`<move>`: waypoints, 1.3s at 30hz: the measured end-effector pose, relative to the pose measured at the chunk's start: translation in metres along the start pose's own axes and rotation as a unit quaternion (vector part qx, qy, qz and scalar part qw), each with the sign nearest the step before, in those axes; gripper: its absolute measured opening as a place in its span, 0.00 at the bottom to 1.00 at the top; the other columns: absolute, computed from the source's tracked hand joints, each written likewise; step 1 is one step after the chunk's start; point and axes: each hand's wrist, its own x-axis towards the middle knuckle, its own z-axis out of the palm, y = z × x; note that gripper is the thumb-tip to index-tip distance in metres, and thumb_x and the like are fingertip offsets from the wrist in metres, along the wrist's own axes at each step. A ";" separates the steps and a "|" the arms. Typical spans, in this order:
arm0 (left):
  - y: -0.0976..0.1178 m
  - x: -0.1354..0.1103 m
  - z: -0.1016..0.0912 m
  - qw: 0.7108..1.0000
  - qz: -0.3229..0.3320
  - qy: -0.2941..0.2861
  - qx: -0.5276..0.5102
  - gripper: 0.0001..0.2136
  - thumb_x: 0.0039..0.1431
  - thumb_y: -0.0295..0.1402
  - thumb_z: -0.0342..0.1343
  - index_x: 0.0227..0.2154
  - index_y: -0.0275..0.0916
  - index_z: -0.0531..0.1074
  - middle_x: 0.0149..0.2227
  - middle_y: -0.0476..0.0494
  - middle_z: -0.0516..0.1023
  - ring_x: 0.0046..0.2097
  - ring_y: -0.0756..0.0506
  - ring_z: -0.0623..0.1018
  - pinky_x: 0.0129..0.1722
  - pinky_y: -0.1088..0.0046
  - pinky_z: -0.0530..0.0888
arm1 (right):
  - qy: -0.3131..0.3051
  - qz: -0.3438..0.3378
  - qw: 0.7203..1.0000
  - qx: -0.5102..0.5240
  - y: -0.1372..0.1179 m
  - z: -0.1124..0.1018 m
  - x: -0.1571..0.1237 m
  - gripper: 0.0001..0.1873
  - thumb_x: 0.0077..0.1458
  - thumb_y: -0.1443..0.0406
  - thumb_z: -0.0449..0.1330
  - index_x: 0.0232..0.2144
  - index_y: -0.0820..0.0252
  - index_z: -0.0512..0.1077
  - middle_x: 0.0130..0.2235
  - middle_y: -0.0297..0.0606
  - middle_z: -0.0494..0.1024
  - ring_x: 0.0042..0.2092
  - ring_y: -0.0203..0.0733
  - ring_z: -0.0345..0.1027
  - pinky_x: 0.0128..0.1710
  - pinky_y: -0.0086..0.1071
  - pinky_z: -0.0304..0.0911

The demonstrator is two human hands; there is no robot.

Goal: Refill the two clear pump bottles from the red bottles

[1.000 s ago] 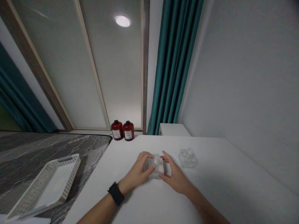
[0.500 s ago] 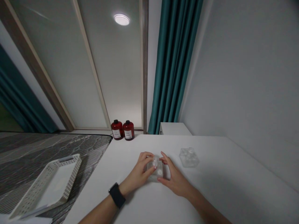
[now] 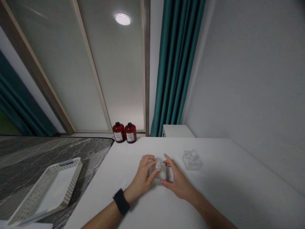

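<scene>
Head view. At the lower centre of the frame, a clear knobbed block (image 3: 162,173) sits on a white bench (image 3: 164,211), between the person's two hands. The left hand (image 3: 143,174), with a black watch (image 3: 121,202) at its wrist, has its thumb and fingers bent in closely about the rounded knob, holding it. The right hand (image 3: 177,181) is half open, thumb and fingers spread apart at the block's right side; whether they grip it cannot be told. Right of the hands, well apart from the block, lies a clear hexagonal piece (image 3: 192,160). Two dark-red bottles with black caps and white labels (image 3: 130,132) stand side by side at the bench's far left corner. A white perforated basket (image 3: 54,192) occupies the lower left, on a grey patterned surface (image 3: 92,159). A teal curtain (image 3: 179,63) hangs at upper centre.
</scene>
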 end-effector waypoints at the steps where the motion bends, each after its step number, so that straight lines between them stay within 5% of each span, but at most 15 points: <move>1: 0.000 0.000 0.001 1.000 -0.002 0.008 -0.002 0.07 0.67 0.33 0.51 0.44 0.41 0.71 0.49 0.38 0.68 0.54 0.38 0.67 0.57 0.55 0.66 | 0.004 0.001 1.000 -0.002 -0.001 0.001 0.000 0.53 0.47 0.72 0.68 0.69 0.46 0.47 0.57 0.41 0.66 0.60 0.50 0.61 0.63 0.49 0.55; 9: -0.005 0.003 0.007 0.996 -0.056 0.045 -0.047 0.07 0.59 0.31 0.60 0.33 0.41 0.66 0.45 0.43 0.69 0.52 0.40 0.69 0.54 0.60 0.66 | -0.008 0.007 1.000 -0.003 -0.007 -0.002 0.001 0.56 0.47 0.70 0.68 0.70 0.47 0.43 0.57 0.43 0.66 0.61 0.51 0.61 0.63 0.51 0.53; 18: -0.021 0.006 -0.021 0.994 -0.037 -0.093 -0.034 0.23 0.51 0.32 0.66 0.49 0.40 0.66 0.47 0.42 0.69 0.50 0.39 0.70 0.52 0.60 0.68 | -0.041 -0.025 0.999 -0.001 0.002 -0.023 0.001 0.56 0.46 0.70 0.67 0.70 0.49 0.42 0.58 0.44 0.64 0.60 0.50 0.61 0.65 0.52 0.51; 23: -0.027 0.006 -0.024 0.993 -0.035 -0.110 -0.027 0.21 0.51 0.35 0.66 0.47 0.39 0.68 0.45 0.43 0.71 0.47 0.40 0.72 0.50 0.61 0.69 | 0.005 -0.055 0.998 0.017 -0.007 -0.030 0.009 0.50 0.47 0.70 0.65 0.68 0.50 0.49 0.57 0.42 0.64 0.62 0.49 0.58 0.64 0.49 0.52; 27: -0.026 0.006 -0.023 0.993 -0.041 -0.107 -0.035 0.20 0.50 0.35 0.66 0.45 0.39 0.68 0.45 0.42 0.72 0.47 0.40 0.72 0.49 0.62 0.69 | 0.001 -0.047 0.999 -0.014 -0.029 -0.034 0.022 0.47 0.48 0.70 0.65 0.67 0.51 0.51 0.47 0.35 0.69 0.53 0.43 0.66 0.63 0.44 0.53; 31: -0.026 0.006 -0.024 0.993 -0.044 -0.106 -0.038 0.20 0.50 0.36 0.66 0.44 0.38 0.68 0.45 0.42 0.73 0.46 0.40 0.72 0.49 0.62 0.69 | -0.040 -0.035 0.998 -0.032 -0.042 -0.030 0.033 0.49 0.46 0.70 0.67 0.67 0.50 0.52 0.41 0.31 0.70 0.46 0.43 0.68 0.57 0.41 0.60; 39: -0.026 0.007 -0.024 0.991 -0.056 -0.109 -0.054 0.20 0.48 0.34 0.66 0.44 0.38 0.68 0.45 0.42 0.73 0.47 0.40 0.72 0.50 0.62 0.69 | 0.045 -0.047 0.997 0.052 -0.027 -0.005 0.027 0.42 0.49 0.71 0.61 0.65 0.54 0.54 0.42 0.34 0.74 0.45 0.43 0.71 0.55 0.41 0.61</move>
